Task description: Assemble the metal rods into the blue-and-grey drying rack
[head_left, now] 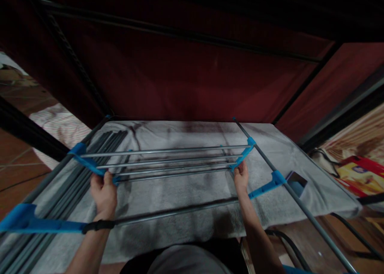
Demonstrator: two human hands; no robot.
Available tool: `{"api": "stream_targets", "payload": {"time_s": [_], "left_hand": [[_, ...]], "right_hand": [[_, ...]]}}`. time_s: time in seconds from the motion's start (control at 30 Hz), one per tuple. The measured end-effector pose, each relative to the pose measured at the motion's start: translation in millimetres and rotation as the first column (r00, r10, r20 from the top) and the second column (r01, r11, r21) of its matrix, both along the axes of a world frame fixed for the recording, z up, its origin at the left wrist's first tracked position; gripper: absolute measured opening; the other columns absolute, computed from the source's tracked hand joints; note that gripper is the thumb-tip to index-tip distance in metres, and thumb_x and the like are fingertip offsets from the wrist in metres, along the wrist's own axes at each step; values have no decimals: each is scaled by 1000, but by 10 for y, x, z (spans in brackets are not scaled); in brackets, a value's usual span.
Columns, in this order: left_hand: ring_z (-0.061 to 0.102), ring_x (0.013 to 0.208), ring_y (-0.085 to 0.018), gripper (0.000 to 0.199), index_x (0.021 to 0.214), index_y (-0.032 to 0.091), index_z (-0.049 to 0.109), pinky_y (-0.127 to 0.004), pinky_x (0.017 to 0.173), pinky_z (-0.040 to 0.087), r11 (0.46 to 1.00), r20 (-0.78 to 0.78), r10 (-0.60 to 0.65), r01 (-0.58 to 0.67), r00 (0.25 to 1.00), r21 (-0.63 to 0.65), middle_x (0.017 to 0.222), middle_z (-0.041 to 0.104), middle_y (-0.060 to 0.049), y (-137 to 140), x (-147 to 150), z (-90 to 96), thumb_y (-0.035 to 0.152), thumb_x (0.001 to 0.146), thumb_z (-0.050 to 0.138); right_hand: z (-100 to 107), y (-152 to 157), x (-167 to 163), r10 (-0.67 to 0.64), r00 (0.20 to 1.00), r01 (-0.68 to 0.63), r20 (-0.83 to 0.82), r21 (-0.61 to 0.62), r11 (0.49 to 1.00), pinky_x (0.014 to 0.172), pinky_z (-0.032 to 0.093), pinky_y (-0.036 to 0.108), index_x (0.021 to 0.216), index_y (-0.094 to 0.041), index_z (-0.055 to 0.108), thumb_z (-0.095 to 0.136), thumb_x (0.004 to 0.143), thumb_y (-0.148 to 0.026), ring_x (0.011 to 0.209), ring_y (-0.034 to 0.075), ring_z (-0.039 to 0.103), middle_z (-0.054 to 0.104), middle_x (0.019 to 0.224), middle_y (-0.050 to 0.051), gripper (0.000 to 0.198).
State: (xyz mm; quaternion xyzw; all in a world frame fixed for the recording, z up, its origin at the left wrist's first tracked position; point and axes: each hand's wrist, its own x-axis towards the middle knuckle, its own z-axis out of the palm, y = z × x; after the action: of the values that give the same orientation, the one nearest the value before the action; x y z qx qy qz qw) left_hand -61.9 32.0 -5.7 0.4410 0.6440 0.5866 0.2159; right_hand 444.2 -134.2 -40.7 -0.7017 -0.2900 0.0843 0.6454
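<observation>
A rack of grey metal tubes and blue plastic brackets stands over a light grey cloth. My left hand (pixel 103 194) is closed around the near end of the far-left blue bracket (pixel 87 160). My right hand (pixel 241 178) pinches the near end of the far-right blue bracket (pixel 244 153). Several thin tubes (pixel 174 161) run crosswise between these two brackets. Closer to me, one crosswise tube (pixel 177 213) spans between the near-left bracket (pixel 45 223) and the near-right bracket (pixel 268 185), passing by my wrists. The fingertips are partly hidden behind the brackets.
Several loose grey tubes (pixel 69 190) lie side by side on the cloth (pixel 186 194) at the left. A small open box (pixel 296 183) sits right of the rack. Dark red panels (pixel 192 78) with black frame bars enclose the back. A red and yellow package (pixel 361 176) lies far right.
</observation>
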Motion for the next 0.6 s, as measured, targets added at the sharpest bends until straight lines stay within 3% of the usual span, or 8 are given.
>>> {"api": "stream_targets", "payload": {"time_s": [0.1,0.37,0.6], "left_hand": [[62,88,-22,23,95,22,61,-38,90,55,1000,30,-1,0,1000,15,91,66,-3,-19,-41,-50,44,87,60],[69,103,-25,32,106,18,67,-39,100,54,997,41,47,-49,998,52,107,74,-10,16,-25,-172,45,90,60],[70,108,-26,37,112,15,68,-40,104,52,996,34,48,-50,998,78,111,75,-14,3,6,-212,45,93,57]], "right_hand": [[28,-19,13,8,999,-8,-54,6,1000,113,48,48,151,-15,51,56,79,-42,124,28,65,67,139,17,77],[26,-77,40,26,999,-28,-29,-70,997,110,51,47,144,-15,58,58,79,-45,121,29,68,70,133,16,71],[52,-74,-5,52,998,-53,-25,-26,998,109,51,47,134,-18,63,62,78,-44,118,29,69,72,129,14,62]]}}
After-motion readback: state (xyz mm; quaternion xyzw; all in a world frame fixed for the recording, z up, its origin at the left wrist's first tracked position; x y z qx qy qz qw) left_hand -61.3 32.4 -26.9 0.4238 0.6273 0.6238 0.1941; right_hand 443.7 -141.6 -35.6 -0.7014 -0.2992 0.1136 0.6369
